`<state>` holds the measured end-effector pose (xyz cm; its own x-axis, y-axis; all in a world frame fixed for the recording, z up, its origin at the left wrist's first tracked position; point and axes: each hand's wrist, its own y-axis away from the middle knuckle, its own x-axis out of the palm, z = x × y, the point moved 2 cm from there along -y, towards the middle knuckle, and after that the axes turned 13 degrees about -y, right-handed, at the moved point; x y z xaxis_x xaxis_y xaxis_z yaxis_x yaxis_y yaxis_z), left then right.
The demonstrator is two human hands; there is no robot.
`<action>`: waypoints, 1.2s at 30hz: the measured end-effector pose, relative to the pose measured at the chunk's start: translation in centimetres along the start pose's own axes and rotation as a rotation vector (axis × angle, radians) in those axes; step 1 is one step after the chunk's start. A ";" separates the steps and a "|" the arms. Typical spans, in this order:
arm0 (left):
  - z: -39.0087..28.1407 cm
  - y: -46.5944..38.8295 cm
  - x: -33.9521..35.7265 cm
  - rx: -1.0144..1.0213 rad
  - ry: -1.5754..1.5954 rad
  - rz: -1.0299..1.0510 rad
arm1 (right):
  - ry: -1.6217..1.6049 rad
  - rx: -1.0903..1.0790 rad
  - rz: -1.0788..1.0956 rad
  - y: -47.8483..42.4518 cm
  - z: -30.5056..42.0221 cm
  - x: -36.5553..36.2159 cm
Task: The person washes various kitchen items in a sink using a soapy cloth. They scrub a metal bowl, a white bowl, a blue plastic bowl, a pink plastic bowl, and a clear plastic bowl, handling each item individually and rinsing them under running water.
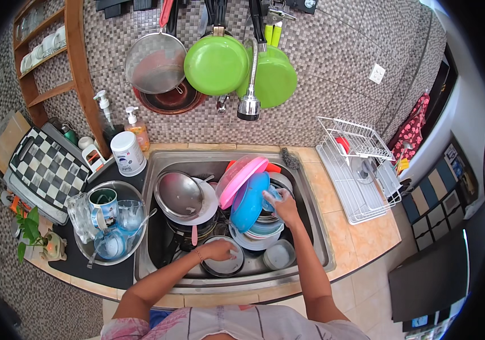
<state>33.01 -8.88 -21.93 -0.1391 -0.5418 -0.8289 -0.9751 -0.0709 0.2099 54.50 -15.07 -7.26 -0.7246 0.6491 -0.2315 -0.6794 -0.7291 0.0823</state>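
Note:
My right hand [285, 208] grips a crumpled, light blue mesh-like scrubber [270, 198] beside the tilted blue plastic bowl [248, 204]. A clear bowl with a pink rim [242, 182] leans behind that blue bowl. Below them are stacked plates and bowls [259, 238]. My left hand [220, 250] is over a round, pale-bottomed pan or bowl [224, 265] at the front of the steel sink [183, 284]; how its fingers meet the rim is unclear. A clear round container [279, 255] sits to its right. At the sink's left, a metal lid [179, 193] rests on a white plate [208, 202].
A steel basin [134, 259] of glasses and a mug stands left of the sink, near a white tub [128, 154] and a soap bottle [137, 127]. The faucet head [248, 108] hangs above. To the right is a white wire dish rack [352, 187]. Green pans [217, 63] hang behind.

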 end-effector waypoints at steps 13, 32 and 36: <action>-2.3 5.8 -7.0 -0.125 0.199 -0.429 | -0.545 0.219 0.193 -4.2 -4.7 1.2; -9.0 9.7 -12.1 -0.187 0.724 -0.985 | -0.267 -0.372 0.244 11.9 7.0 1.4; -12.1 12.5 -13.7 -0.113 0.916 -1.043 | 0.355 -0.916 0.317 14.8 6.6 3.7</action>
<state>24.78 -12.49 -1.65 0.8393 -0.5437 -0.0057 -0.5324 -0.8197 -0.2112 41.05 -22.02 -0.53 -0.6782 0.4050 -0.6132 -0.0064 -0.8377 -0.5461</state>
